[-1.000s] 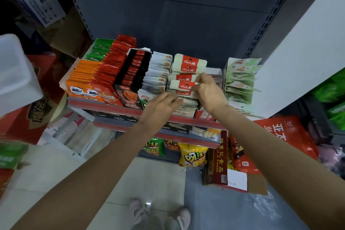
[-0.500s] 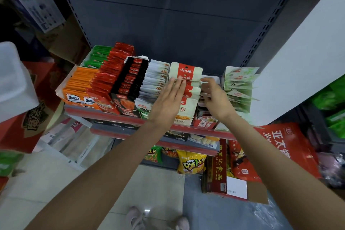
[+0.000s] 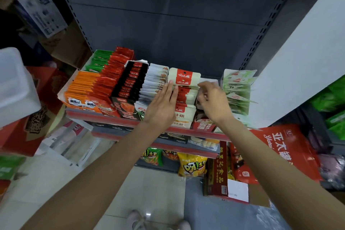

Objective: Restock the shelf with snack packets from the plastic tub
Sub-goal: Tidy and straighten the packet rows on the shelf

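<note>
A row of cream-and-red snack packets (image 3: 183,87) stands upright on the top shelf (image 3: 104,116), between white packets (image 3: 153,82) and green-printed packets (image 3: 238,87). My left hand (image 3: 161,107) lies flat with straight fingers against the left side of that row. My right hand (image 3: 212,101) is at the row's right side with curled fingers; whether it pinches a packet is hidden. The white plastic tub (image 3: 15,84) sits at the far left on red cartons.
Orange (image 3: 82,87), red (image 3: 110,78), green (image 3: 99,61) and black (image 3: 133,82) packets fill the shelf's left part. Lower shelves hold yellow and green snack bags (image 3: 192,164). A large red bag (image 3: 285,153) and a carton (image 3: 224,173) stand on the floor at right. A white wall rises at right.
The stacked cream-and-red packets now stand upright in a row. My left hand has slid up along the row's left side, and my right hand has moved to its right side.
</note>
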